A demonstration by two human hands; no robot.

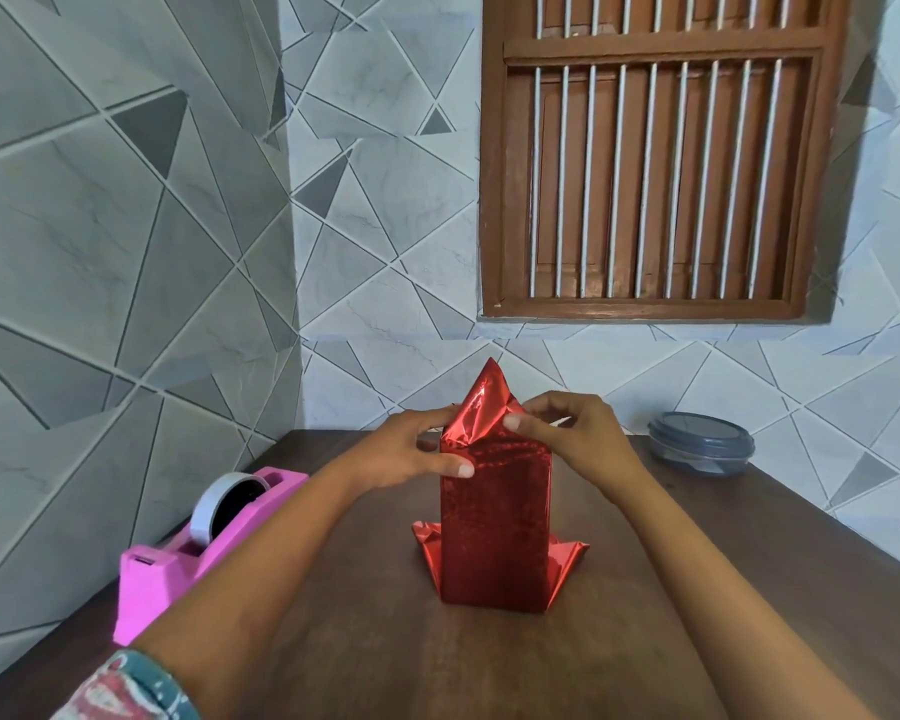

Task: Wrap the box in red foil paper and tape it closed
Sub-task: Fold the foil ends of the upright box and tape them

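Observation:
A tall box wrapped in shiny red foil paper [494,527] stands upright in the middle of the brown table [385,641]. Loose foil rises to a point above its top end, and foil flaps splay out on the table at its base on both sides. My left hand [411,449] grips the box's upper left corner, thumb pressed on the front face. My right hand [567,433] pinches the foil fold at the top right. A pink tape dispenser [178,558] with a white tape roll sits at the table's left edge.
A round grey lidded container [700,443] rests at the table's back right, near the wall. Tiled walls stand close behind and to the left. A brown barred wooden window [650,153] is set above the table.

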